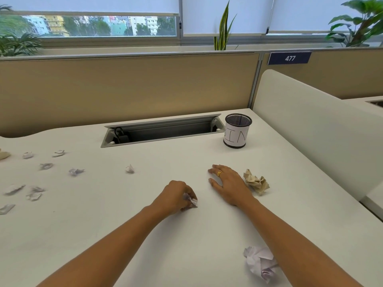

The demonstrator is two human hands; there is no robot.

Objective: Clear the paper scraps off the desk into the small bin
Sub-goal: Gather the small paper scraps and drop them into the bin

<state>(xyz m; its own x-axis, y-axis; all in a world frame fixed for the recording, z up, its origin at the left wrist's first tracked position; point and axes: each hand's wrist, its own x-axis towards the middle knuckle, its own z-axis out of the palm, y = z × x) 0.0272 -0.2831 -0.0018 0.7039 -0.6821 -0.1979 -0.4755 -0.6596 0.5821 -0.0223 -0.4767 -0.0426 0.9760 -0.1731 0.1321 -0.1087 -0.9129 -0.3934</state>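
Note:
My left hand (176, 196) is closed around a small white paper scrap (191, 201) on the white desk (165, 235). My right hand (228, 183) lies flat on the desk with fingers spread, holding nothing. A beige crumpled paper ball (257, 182) rests just right of that hand. A larger white crumpled ball (260, 263) sits near my right forearm. Several small white scraps lie at the left, among them a scrap (130, 169) mid-desk and a scrap (75, 171) further left. The small black mesh bin (237, 131) with a paper label stands at the back right.
An open cable tray (161, 130) is sunk into the desk left of the bin. A beige partition (124, 90) closes the back and a white divider (310, 125) the right side. Another beige scrap (4, 155) sits at the far left edge.

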